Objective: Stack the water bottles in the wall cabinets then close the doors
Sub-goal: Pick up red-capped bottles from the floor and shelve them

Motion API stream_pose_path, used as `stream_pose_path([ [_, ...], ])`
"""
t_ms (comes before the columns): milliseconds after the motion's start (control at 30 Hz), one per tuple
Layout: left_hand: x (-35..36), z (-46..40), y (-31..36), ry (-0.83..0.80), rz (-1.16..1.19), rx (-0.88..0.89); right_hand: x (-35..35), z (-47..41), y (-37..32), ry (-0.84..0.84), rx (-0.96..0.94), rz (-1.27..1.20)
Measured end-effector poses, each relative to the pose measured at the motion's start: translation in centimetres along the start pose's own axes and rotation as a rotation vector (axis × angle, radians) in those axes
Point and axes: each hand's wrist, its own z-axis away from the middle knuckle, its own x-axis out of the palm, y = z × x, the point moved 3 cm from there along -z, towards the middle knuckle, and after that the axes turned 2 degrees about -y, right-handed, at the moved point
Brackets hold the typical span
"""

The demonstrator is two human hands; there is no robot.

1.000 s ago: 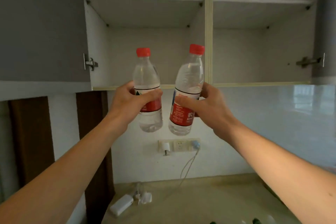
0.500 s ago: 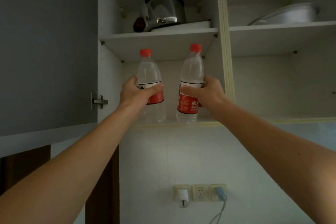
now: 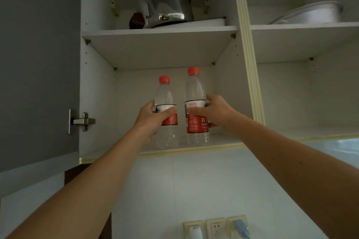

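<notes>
Bottles of clear plastic, red-capped, are gripped upright by curled fingers: left hand [image 3: 150, 117] at 9 o'clock holding left bottle [image 3: 166, 106], right hand [image 3: 215, 111] at 3 holding right bottle [image 3: 195, 101].

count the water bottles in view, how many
2: left bottle gripped by the left hand, right bottle by the right hand, both at the lower shelf. None seen elsewhere.

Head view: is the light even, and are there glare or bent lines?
Head view: dim and uneven; the door at left is dark, the cabinet back wall pale. Glare streaks show on the steel pot. The wide lens bows the divider. Both bottles are sharp enough to read as labelled.
</notes>
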Motion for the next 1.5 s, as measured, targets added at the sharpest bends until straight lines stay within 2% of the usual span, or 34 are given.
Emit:
stream_pose_path([
  [400, 2.2, -5.5, -3.2, -0.129, 0.071, -0.059, 1.5, -5.0, 3.9, 0.042, -0.011, 0.071],
  [633, 2.1, -5.7, -3.5, -0.117, 0.054, -0.059, 1.8, -5.1, 4.1, 0.033, -0.015, 0.070],
  [800, 1.4, -5.0, -2.6, -0.064, -0.185, -0.037, 1.7, -3.8, 3.6, -0.019, 0.060, 0.121],
  [900, 0.7, -3.8, -1.6, -0.013, -0.340, -0.018, 1.2, -1.3, 2.9, -0.031, 0.061, 0.132],
  [1067, 0.3, 1.1, 2.3, 0.162, -0.403, 0.101, -1.6, 4.9, 1.3, 0.124, -0.003, 0.294],
  [1267, 3.8, 9.7, 6.4, 0.088, -0.179, 0.267, -5.0, 13.8, 0.1, 0.204, -0.103, 0.351],
  [1400, 7.7, 15.7, 5.7, 0.060, -0.060, 0.226, -6.5, 19.7, 1.2, 0.218, -0.127, 0.370],
  [1500, 10.4, 20.3, 3.3, -0.024, -0.051, 0.169, -7.0, 24.4, 3.6, 0.186, -0.032, 0.309],
])
